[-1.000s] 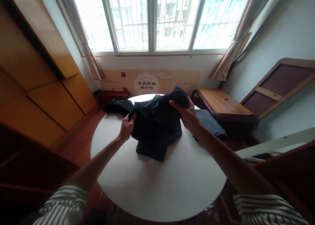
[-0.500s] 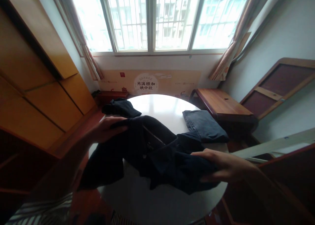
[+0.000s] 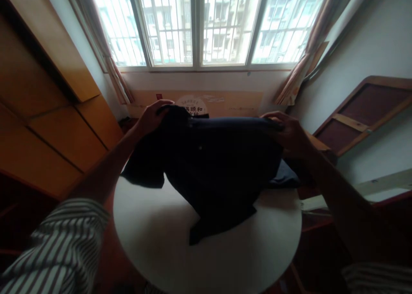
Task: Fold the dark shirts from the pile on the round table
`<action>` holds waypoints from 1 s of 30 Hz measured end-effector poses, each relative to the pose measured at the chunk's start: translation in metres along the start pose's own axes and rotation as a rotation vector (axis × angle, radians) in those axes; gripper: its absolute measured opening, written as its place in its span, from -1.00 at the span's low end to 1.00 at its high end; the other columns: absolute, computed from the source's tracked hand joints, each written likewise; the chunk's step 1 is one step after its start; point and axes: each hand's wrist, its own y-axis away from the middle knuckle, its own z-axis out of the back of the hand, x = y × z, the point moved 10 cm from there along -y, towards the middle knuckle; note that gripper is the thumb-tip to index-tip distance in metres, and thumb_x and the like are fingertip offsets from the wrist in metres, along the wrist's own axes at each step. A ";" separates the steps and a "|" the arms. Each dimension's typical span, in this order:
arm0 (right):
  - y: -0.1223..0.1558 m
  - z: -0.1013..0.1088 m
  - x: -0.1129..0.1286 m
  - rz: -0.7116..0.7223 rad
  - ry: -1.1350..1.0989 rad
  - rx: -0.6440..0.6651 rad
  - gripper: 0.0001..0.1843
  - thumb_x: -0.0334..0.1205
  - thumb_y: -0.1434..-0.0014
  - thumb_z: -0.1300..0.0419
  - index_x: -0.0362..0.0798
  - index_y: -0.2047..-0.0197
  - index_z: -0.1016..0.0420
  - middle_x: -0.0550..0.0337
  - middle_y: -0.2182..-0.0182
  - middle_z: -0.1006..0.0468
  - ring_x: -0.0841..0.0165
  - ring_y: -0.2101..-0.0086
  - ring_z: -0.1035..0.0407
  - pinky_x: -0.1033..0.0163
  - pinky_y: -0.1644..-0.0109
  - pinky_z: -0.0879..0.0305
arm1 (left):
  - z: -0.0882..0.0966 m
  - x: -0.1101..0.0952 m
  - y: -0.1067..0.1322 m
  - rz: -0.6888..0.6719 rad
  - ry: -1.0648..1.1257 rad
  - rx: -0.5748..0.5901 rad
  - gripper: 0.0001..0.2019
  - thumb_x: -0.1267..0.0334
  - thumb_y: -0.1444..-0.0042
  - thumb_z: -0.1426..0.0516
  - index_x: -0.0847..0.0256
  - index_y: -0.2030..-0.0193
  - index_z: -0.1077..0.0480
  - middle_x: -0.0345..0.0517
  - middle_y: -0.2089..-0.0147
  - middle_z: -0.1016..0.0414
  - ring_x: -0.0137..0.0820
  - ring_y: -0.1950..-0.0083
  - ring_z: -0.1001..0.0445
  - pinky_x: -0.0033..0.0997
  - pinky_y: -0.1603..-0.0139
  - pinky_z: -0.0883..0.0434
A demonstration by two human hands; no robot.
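I find the dark shirt [image 3: 222, 169] stretched between left fingers [image 3: 166, 102] and right fingers [image 3: 273, 114]. Both grip its upper edge, closed.

The beige banner [image 3: 238, 98] reads "颐和", its other characters partly hidden.

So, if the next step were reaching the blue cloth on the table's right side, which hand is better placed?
Probably the right hand: it is nearer the blue cloth, while the left hand grips the dark garment farther left. Both hold the garment, so either would need freeing first.
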 end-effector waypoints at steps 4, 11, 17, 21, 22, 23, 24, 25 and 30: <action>-0.044 -0.038 -0.015 -0.071 0.382 -0.024 -0.40 -0.06 -0.13 -0.26 -0.22 -0.16 -0.40 -0.26 0.06 -0.49 -0.08 0.03 -0.37 -0.14 -0.03 -0.30 | -0.039 0.008 -0.050 0.085 -0.104 -0.088 -0.65 0.27 -0.27 -0.12 0.33 -0.16 -0.37 0.22 -0.15 -0.44 -0.14 -0.21 -0.37 -0.02 -0.28 -0.22; 0.102 -0.143 0.052 0.202 0.185 0.581 -0.62 -0.03 -0.30 -0.14 -0.08 -0.06 -0.50 -0.04 0.06 -0.53 0.14 0.06 -0.44 0.08 -0.07 -0.37 | -0.144 -0.065 0.088 0.060 -0.067 0.381 -0.74 0.15 -0.31 -0.08 0.20 0.00 -0.49 0.08 0.07 -0.54 -0.18 0.04 -0.52 -0.26 -0.03 -0.40; 0.223 -0.147 0.064 0.228 0.216 0.693 -0.43 -0.01 -0.13 -0.36 -0.09 -0.14 -0.43 -0.10 0.01 -0.48 0.06 0.04 -0.39 0.00 -0.01 -0.39 | -0.144 -0.094 0.232 0.200 -0.066 0.675 -0.44 -0.20 -0.15 -0.16 0.16 -0.13 -0.39 0.06 0.02 -0.50 -0.14 0.04 -0.52 -0.18 0.01 -0.45; 0.249 -0.149 0.070 0.263 0.236 0.676 -0.87 -0.35 -0.33 -0.08 -0.07 0.20 -0.45 0.06 0.27 -0.47 0.24 0.28 -0.37 0.16 0.21 -0.34 | -0.145 -0.111 0.281 0.251 -0.022 0.720 -0.30 -0.06 -0.02 -0.32 0.14 -0.26 -0.28 0.06 -0.06 -0.45 -0.11 -0.03 -0.49 -0.14 -0.06 -0.45; 0.251 -0.150 0.074 0.280 0.232 0.679 -0.82 -0.39 -0.34 -0.03 -0.06 0.25 -0.43 0.09 0.31 -0.45 0.27 0.32 -0.35 0.19 0.25 -0.31 | -0.146 -0.113 0.288 0.260 -0.002 0.714 -0.47 0.07 -0.13 -0.26 0.13 -0.22 -0.33 0.02 -0.02 -0.46 -0.17 0.01 -0.50 -0.19 -0.03 -0.46; 0.251 -0.150 0.076 0.289 0.230 0.674 -0.79 -0.39 -0.36 -0.01 -0.06 0.28 -0.42 0.10 0.33 -0.44 0.28 0.34 -0.33 0.20 0.28 -0.29 | -0.147 -0.114 0.291 0.266 0.026 0.691 -0.65 0.20 -0.23 -0.17 0.12 -0.14 -0.38 -0.01 0.03 -0.48 -0.23 0.05 -0.51 -0.25 0.00 -0.46; 0.249 -0.150 0.077 0.287 0.228 0.665 -0.78 -0.37 -0.37 0.00 -0.06 0.29 -0.41 0.11 0.34 -0.44 0.29 0.36 -0.32 0.21 0.29 -0.28 | -0.145 -0.114 0.292 0.267 0.060 0.649 -0.76 0.30 -0.28 -0.07 0.12 -0.06 -0.42 -0.03 0.06 -0.48 -0.28 0.07 -0.51 -0.30 0.03 -0.46; 0.245 -0.148 0.078 0.281 0.227 0.655 -0.76 -0.33 -0.39 0.00 -0.06 0.30 -0.41 0.12 0.36 -0.43 0.30 0.36 -0.32 0.21 0.28 -0.28 | -0.140 -0.114 0.289 0.263 0.094 0.591 -0.77 0.36 -0.31 0.00 0.13 0.00 -0.43 -0.03 0.07 -0.48 -0.31 0.08 -0.50 -0.33 0.03 -0.45; 0.196 -0.132 0.060 0.274 0.309 0.486 -0.77 -0.38 -0.34 -0.02 -0.12 0.07 -0.50 -0.07 0.10 -0.50 0.18 0.12 -0.36 0.09 0.06 -0.35 | -0.089 -0.106 0.264 0.290 0.118 0.241 -0.83 0.31 -0.36 0.06 0.17 0.07 -0.33 -0.09 0.19 -0.46 -0.35 0.18 -0.47 -0.36 0.11 -0.43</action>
